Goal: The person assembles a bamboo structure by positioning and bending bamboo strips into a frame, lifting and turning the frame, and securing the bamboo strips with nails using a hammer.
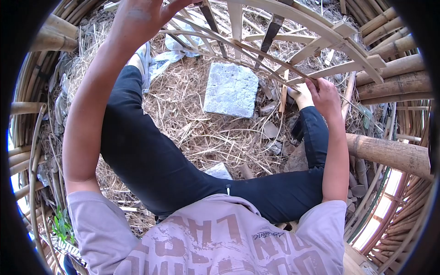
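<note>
A woven frame of flat bamboo strips (321, 27) spans the top of the view, with dark strips crossing the pale ones. On its right lower edge my right hand (326, 95) has its fingers closed round a thin bamboo strip (275, 63). My left hand (149, 16) reaches up at the top left, beside the frame; its fingertips are cut off by the image edge, and what they touch is hidden. Below the frame a grey stone block (231, 90) lies flat on the ground between my feet.
Straw and bamboo shavings (183, 119) cover the ground. Bamboo poles (389, 151) stick in from the right, and more poles (57, 34) stand at the left. A smaller stone (219, 171) lies near my lap. Pale plastic (160, 62) lies by my left foot.
</note>
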`<state>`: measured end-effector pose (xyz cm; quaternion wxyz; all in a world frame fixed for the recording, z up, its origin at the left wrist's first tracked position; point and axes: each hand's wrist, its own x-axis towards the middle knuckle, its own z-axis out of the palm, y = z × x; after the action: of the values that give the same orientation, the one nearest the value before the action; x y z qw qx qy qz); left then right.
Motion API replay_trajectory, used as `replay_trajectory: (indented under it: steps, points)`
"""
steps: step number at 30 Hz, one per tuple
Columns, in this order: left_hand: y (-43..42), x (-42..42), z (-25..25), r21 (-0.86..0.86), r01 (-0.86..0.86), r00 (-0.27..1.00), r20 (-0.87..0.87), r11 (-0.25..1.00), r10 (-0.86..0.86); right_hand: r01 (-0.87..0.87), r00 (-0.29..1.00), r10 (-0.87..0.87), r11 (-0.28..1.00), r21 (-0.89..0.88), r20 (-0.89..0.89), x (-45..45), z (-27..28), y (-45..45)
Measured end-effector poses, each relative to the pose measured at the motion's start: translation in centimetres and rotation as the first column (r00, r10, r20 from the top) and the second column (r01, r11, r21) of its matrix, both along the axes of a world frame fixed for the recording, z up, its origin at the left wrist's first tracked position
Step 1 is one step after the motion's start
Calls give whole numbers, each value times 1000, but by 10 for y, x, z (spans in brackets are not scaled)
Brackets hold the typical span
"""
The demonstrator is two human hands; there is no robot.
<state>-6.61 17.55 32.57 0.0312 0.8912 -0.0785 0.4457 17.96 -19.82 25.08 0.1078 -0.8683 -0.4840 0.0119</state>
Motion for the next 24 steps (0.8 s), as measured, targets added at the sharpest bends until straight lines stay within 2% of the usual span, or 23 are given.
replay_trajectory:
  steps: [6,9,13,16,19,22,23,24]
  points:
    - [0,-1,3,12,12,1000,-7,1000,-12,40,998,-40,999,-10,57,-1,2,0]
    - [2,-1,2,20,1,1000,-7,1000,-1,-25,999,37,957,290,-38,2,-2,6]
    - [3,2,2,0,-33,999,-24,999,33,-52,986,126,857,512,-111,4,1,22]
    - [6,8,5,46,-63,998,-1,997,63,156,830,278,716,680,-483,2,-4,37]
    - [6,8,24,190,-116,993,2,975,117,169,870,236,681,712,-433,2,-5,44]
    - [20,19,36,-12,-11,999,32,1000,11,180,875,248,629,756,-415,-1,16,57]
    - [22,17,39,-144,-23,1000,3,989,24,179,864,266,630,756,-426,3,25,55]
    - [25,17,57,102,-8,997,79,995,0,177,855,282,630,756,-435,5,35,53]
